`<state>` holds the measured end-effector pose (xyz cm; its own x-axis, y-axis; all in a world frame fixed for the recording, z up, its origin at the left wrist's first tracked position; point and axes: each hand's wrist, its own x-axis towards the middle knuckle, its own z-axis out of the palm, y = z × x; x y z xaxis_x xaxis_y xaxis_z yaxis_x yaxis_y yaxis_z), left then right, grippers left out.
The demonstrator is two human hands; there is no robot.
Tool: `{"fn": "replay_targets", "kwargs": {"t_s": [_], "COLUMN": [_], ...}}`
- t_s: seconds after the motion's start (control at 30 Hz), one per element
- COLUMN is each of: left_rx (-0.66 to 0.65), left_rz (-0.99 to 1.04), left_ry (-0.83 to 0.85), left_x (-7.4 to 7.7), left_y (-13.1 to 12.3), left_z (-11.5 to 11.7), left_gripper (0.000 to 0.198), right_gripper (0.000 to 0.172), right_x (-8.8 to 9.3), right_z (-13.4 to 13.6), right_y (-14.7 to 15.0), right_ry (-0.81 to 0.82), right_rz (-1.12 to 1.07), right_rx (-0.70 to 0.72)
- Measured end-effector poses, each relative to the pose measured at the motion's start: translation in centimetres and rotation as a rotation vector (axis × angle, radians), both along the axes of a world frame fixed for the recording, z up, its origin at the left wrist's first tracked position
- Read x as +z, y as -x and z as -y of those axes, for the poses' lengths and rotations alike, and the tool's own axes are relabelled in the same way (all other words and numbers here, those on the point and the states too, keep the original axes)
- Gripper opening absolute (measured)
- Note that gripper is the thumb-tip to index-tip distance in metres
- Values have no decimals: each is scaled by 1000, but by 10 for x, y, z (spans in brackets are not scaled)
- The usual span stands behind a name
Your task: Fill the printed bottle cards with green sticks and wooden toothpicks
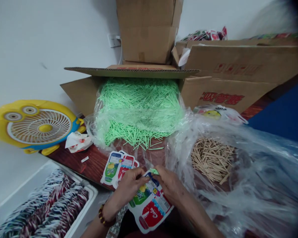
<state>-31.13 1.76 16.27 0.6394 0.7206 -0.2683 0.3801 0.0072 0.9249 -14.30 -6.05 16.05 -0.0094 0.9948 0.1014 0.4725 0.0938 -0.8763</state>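
Observation:
My left hand (130, 183) and my right hand (170, 185) meet over a bottle-shaped printed pouch (149, 206) with green and red drink pictures, near the table's front edge. Both hands pinch the pouch's top, where a short green stick (154, 171) pokes out between the fingertips. A second stack of the same printed pouches (118, 167) lies just left of my left hand. Behind it, a big heap of green sticks (139, 109) spills out of a clear plastic bag. A pile of tan wooden sticks (212, 158) lies in another clear bag to the right.
A yellow cartoon desk fan (32, 125) stands at the left. A white tray (47, 201) of striped items sits lower left. Cardboard boxes (149, 33) are stacked at the back and right. A crumpled wrapper (76, 141) lies on the dark wooden table (91, 163).

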Motion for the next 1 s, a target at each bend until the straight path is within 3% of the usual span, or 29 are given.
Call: {"fn": "replay_targets", "kwargs": {"t_s": [0.1,0.23,0.37,0.57,0.63,0.77,0.9,1.0], "left_rx": [-60,-115,-119,-58,-56,-89,-121,-155], "left_rz": [-21,-21,10,128,117,82,97,118], "left_ry": [-190,-266,-208,183,177,2,-73,-125], "left_x": [3,2,2,1,0,0,6,9], "left_y": [-1,-2,-2,-1,-1,-1,0,0], "left_z": [3,3,2,5,5,4,2,2], "left_gripper": [28,31,31,22,24,31,32,34], "right_gripper": [11,11,12,16,15,19,24,29], "right_x": [-3,-6,-6,-6,-6,0,7,11], "right_z": [1,2,4,5,5,7,4,-1], "right_y": [-2,-5,-8,-8,-7,-7,-9,-7], "right_ry": [29,20,24,19,20,92,124,7], "right_rz": [-24,-93,-152,-121,-124,-221,-540,-754], "right_rx": [-6,-25,-2,-41,-42,-67,-241,-415]}}
